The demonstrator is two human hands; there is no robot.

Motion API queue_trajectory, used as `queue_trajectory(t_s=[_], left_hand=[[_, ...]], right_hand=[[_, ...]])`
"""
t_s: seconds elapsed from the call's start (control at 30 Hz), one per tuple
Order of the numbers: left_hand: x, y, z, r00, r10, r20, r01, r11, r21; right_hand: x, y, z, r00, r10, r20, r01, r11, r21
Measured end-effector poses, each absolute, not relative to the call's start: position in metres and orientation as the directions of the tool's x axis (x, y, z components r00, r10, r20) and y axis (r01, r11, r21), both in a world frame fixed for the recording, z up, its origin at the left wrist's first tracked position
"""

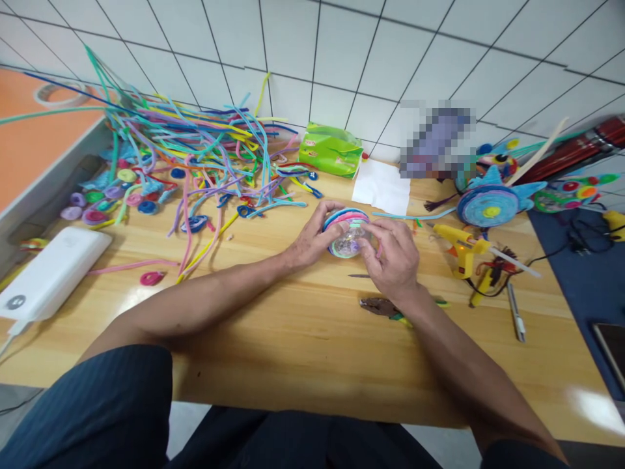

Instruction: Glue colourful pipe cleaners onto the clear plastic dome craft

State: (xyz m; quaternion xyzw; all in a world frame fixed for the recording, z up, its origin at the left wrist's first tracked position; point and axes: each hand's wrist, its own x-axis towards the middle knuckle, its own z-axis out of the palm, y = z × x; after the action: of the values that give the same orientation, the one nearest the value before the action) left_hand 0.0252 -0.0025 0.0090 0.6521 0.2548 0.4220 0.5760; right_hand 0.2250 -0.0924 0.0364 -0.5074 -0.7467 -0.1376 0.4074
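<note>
A pale wooden table (303,339) stands against a wall of white tiles (390,52), and the person sits at its near edge with both forearms laid across the wood. At the centre of the table, the left hand (312,240) and the right hand (393,259) meet around a small round ornament (347,236), a clear shiny ball ringed with pink and blue fuzzy coils. The left hand's fingers are curled against its left side and the right hand's fingers are closed on its right side, so both hands grip it between them, just above the tabletop. At ten o'clock from the ornament lies a big tangle of coloured pipe cleaners (195,150), with small rolled coils (105,195) further out at nine o'clock. A white power bank (51,273) rests near the left edge. At twelve o'clock sits a green packet (329,151), with a white paper sheet (381,187) at one o'clock. At three o'clock lies a yellow glue gun (461,251), and beyond it a blue round craft figure (488,203). Pliers (378,306) lie just under the right wrist.
</note>
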Motion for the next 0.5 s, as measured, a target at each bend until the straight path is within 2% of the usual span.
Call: queue_trajectory(t_s=[0.2,0.5], left_hand=[[0.0258,-0.0037,0.0110,0.520,0.817,0.250,-0.147,-0.203,0.968],[0.0265,-0.0065,0.0044,0.510,0.821,0.257,-0.112,-0.233,0.966]], right_hand=[[0.2242,-0.0932,0.0369,-0.171,0.624,0.763,0.839,0.498,-0.219],[0.2249,-0.0982,0.0350,-0.182,0.672,0.718,0.872,0.448,-0.198]])
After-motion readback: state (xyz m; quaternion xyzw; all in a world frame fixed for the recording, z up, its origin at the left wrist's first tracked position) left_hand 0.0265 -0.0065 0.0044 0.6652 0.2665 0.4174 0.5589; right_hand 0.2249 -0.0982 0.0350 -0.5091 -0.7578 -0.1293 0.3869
